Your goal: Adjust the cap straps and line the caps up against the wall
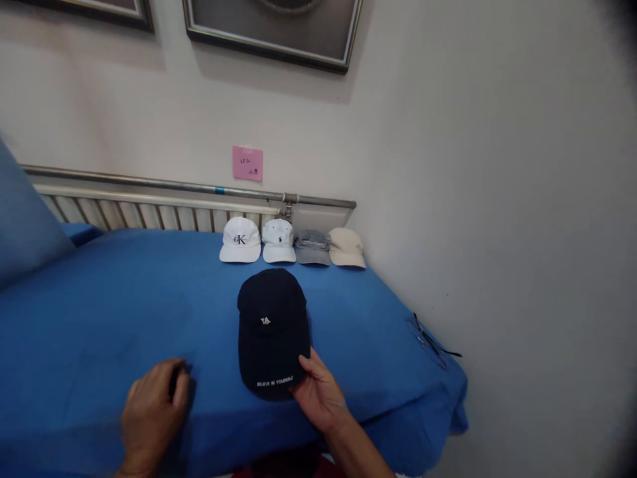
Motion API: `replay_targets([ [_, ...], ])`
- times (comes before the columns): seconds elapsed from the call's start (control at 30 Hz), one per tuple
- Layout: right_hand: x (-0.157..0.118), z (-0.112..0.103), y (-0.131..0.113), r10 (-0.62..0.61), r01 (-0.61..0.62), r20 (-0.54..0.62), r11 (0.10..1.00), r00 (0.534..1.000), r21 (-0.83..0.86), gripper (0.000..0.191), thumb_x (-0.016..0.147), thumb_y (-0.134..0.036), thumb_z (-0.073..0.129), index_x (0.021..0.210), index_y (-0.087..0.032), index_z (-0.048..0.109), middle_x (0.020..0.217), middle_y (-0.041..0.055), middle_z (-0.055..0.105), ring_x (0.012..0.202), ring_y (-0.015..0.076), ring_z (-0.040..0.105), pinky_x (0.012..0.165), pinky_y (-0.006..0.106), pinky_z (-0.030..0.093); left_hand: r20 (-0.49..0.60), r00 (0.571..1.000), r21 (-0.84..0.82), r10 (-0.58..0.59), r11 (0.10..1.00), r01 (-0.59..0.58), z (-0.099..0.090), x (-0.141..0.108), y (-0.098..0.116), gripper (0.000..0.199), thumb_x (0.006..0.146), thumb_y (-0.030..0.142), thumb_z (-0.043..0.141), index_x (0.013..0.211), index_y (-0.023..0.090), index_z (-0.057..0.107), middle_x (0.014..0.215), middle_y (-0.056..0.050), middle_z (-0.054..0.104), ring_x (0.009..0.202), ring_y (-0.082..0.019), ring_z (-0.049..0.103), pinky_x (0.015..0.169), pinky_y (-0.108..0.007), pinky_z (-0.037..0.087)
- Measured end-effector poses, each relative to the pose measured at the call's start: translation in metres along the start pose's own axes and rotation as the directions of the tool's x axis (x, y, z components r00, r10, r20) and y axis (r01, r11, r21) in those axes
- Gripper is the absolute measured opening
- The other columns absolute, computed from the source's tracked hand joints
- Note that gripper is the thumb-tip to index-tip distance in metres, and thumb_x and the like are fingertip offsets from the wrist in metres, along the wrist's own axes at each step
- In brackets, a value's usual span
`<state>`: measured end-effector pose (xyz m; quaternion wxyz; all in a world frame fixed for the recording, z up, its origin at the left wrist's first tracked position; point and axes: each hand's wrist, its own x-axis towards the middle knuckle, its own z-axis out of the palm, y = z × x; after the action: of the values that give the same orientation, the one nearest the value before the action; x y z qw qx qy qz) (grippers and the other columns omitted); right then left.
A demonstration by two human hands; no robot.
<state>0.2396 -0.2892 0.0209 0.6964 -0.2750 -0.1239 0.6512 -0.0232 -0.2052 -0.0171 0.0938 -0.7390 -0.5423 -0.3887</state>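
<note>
A dark navy cap (273,332) with a small white logo and lettering along its brim is tilted up over the blue cloth (124,312). My right hand (321,395) grips the brim at its lower right, thumb on top and fingers beneath. To the left, my left hand (155,408) is at the cloth with its fingers curled; the palm side is hidden, and nothing shows in it. Behind, side by side, sit a white cap (240,240), a pale blue cap (279,241), a grey cap (313,248) and a beige cap (347,248).
Glasses (430,342) lie at the right edge of the cloth beside the wall. A radiator (134,214) and a metal pipe (174,185) run behind. A pink note (247,164) and framed pictures (279,50) are on the wall. Something blue (24,219) stands at the far left.
</note>
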Motion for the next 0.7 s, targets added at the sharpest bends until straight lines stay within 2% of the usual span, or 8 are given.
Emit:
replay_targets([
  [0.17,-0.0002,-0.0005,0.0006,0.01,-0.01,0.0,1.0,1.0,0.008,0.044,0.071,-0.015,0.077,0.114,-0.022,0.068,0.121,0.0065,0.071,0.105,0.0209,0.066,0.091,0.037,0.05,0.026,0.999,0.002,-0.023,1.0,0.023,0.002,0.0004,-0.0011,0.032,0.091,0.036,0.038,0.093,0.017,0.064,0.092,-0.012,0.073,0.083,-0.026,0.066,0.081,-0.04,0.048],
  [0.37,0.0001,-0.0035,0.0021,0.001,-0.001,-0.017,1.0,1.0,0.025,0.037,0.072,-0.016,0.077,0.108,-0.021,0.07,0.115,0.0056,0.073,0.1,0.0187,0.067,0.089,0.035,0.051,0.033,0.999,0.006,0.006,1.0,-0.007,0.0039,-0.0012,-0.0051,0.034,0.092,0.035,0.037,0.094,0.015,0.065,0.093,-0.015,0.073,0.083,-0.027,0.066,0.081,-0.041,0.047],
  [0.53,-0.0008,-0.0018,0.0016,-0.001,0.001,0.016,0.999,1.0,0.039,0.042,0.071,-0.016,0.078,0.112,-0.022,0.069,0.116,0.0059,0.073,0.099,0.0193,0.068,0.087,0.034,0.052,0.042,0.999,-0.016,-0.029,0.999,0.03,0.0021,-0.0003,-0.0044,0.033,0.089,0.039,0.038,0.091,0.019,0.064,0.092,-0.012,0.073,0.084,-0.027,0.066,0.082,-0.041,0.047],
  [0.7,-0.0019,-0.0002,0.0015,-0.009,0.008,0.041,0.999,0.999,0.037,0.04,0.073,-0.017,0.077,0.111,-0.022,0.07,0.115,0.0047,0.074,0.098,0.0187,0.068,0.087,0.033,0.052,0.044,0.999,-0.02,-0.028,0.999,0.029,0.0008,0.0001,-0.0025,0.036,0.091,0.038,0.037,0.093,0.017,0.065,0.092,-0.013,0.073,0.084,-0.028,0.067,0.083,-0.042,0.048],
])
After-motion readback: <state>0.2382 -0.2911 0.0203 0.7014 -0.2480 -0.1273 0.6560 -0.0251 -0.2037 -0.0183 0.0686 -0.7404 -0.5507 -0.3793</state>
